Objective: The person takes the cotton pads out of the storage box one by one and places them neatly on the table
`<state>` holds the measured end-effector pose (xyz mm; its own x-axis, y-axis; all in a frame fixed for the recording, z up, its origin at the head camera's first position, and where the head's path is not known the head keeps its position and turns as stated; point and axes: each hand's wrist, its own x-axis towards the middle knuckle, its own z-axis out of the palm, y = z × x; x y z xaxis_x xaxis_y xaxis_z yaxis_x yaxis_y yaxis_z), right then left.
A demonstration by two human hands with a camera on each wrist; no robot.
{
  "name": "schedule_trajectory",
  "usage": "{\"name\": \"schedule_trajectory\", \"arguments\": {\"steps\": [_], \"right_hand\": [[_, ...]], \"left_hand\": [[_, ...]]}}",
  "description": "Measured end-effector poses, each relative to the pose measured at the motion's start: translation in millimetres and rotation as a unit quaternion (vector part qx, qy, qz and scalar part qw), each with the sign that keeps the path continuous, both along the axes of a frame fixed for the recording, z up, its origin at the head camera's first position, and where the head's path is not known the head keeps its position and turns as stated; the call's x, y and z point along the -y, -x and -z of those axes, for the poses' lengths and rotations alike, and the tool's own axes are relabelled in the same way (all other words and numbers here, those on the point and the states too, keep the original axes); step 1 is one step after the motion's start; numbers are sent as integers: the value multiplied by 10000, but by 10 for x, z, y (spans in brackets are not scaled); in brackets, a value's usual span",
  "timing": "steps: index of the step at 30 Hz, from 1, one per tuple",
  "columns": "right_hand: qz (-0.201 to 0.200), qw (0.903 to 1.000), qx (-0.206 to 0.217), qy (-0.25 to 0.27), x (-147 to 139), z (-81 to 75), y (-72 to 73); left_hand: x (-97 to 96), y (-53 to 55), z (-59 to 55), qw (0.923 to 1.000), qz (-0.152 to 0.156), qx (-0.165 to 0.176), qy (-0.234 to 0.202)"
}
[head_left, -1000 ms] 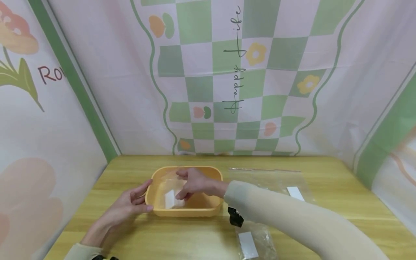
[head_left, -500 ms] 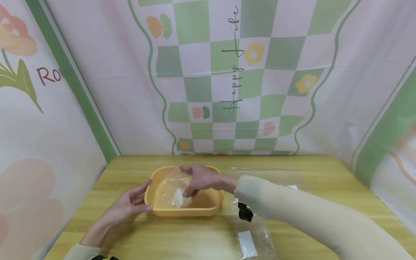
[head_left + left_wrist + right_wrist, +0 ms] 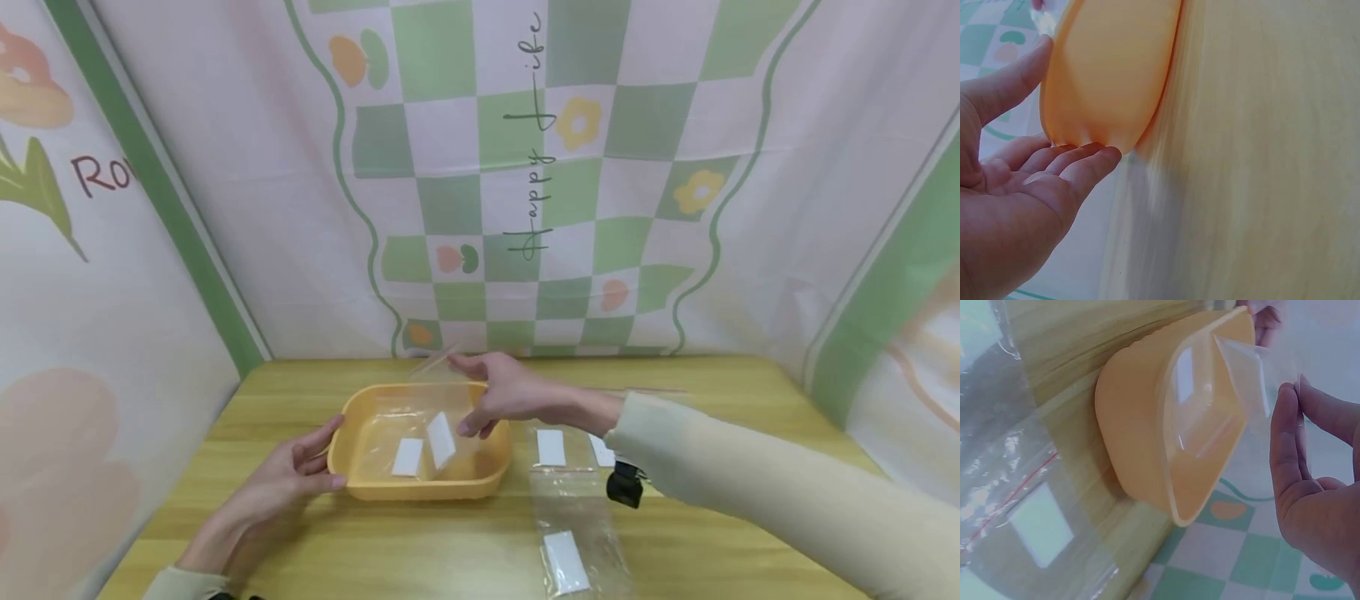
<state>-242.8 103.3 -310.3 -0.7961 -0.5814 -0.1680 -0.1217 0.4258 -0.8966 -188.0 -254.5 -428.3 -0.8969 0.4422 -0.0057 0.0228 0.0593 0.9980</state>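
A yellow plastic basin (image 3: 420,492) stands on the wooden table. My left hand (image 3: 277,479) holds its left end; in the left wrist view, thumb and fingertips press the basin's outer wall (image 3: 1110,69). Above the basin's right half, my right hand (image 3: 510,392) pinches a clear zip bag (image 3: 441,440) with a white label. That bag (image 3: 1250,369) hangs tilted over the opening in the right wrist view, its lower part inside the rim. A second clear bag (image 3: 407,457) with a white label lies inside the basin.
Right of the basin, several clear labelled bags lie on the table (image 3: 420,554): one bag (image 3: 566,562) near the front, another bag (image 3: 551,447) behind it, others partly under my right forearm. A patterned cloth (image 3: 517,300) hangs behind the table's back edge.
My right hand has risen and moved right, lifting the pinched bag from the basin's floor. The second bag's label now shows below it. My left hand has stayed on the basin.
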Motion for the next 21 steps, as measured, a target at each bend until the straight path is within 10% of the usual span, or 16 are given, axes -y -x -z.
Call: {"name": "schedule_trajectory", "arguments": {"steps": [21], "right_hand": [[-32, 9979, 7, 654, -1063, -133, -472]], "left_hand": [[-9, -31, -59, 9997, -32, -68, 222]]}}
